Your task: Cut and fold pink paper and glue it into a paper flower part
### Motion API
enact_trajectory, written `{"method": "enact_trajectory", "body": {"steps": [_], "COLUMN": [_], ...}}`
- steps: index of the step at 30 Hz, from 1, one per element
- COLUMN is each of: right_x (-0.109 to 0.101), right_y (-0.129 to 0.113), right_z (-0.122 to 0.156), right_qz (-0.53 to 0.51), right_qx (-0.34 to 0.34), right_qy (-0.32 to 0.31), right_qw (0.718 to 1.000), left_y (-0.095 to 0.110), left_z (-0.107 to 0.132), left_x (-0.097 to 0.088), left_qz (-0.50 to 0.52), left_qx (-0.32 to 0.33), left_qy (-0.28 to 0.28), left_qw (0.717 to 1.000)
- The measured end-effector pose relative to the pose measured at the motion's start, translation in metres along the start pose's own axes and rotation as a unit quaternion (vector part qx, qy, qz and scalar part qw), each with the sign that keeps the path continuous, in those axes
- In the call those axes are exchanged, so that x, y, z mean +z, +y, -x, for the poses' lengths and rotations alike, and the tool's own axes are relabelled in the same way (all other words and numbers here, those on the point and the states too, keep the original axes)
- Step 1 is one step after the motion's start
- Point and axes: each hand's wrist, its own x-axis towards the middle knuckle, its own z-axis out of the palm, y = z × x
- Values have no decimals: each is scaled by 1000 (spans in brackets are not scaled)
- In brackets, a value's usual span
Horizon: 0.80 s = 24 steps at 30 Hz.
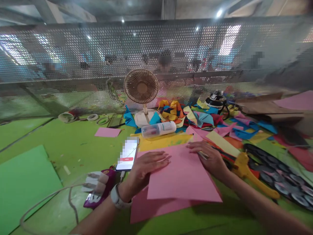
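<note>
A sheet of pink paper (183, 179) lies in front of me on top of another pink sheet (151, 209), whose edge shows below and to the left. My left hand (149, 166) rests on the upper sheet's left part, fingers stretched out and nearly flat. At its upper right edge, my right hand (207, 156) touches the paper with its fingertips. A slim, pointed tool (202, 155) shows between the thumb and fingers of that hand; its kind is too small to make out. Under the pink sheets' far edge lies yellow paper (161, 142).
A phone (127, 155) and a purple power strip (107, 186) with plugs lie left. Behind are a clear bottle (158, 129), a fan (141, 88) and folded coloured paper (171, 111). A yellow glue gun (249, 173) and black tray (281, 176) lie right; green paper (26, 189) far left.
</note>
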Motion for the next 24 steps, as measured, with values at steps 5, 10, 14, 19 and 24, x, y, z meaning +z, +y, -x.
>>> {"method": "enact_trajectory", "body": {"steps": [5, 10, 14, 19, 24], "right_x": [5, 8, 9, 11, 1], "right_y": [5, -5, -7, -2, -13], "right_z": [3, 23, 38, 43, 41], "right_qz": [146, 179, 181, 182, 136], "right_qx": [-117, -130, -148, -128, -67], "right_qy": [-134, -294, -315, -289, -326], "right_qw": [973, 930, 920, 931, 933], "left_y": [-17, -26, -21, -6, 2], "left_z": [22, 33, 31, 30, 35], "left_x": [4, 17, 18, 10, 7], "left_qz": [-135, -190, -255, -263, -223], "left_qx": [18, 20, 24, 38, 43], "left_qy": [-146, -192, -222, -263, -258], "left_qw": [980, 963, 941, 927, 939]}}
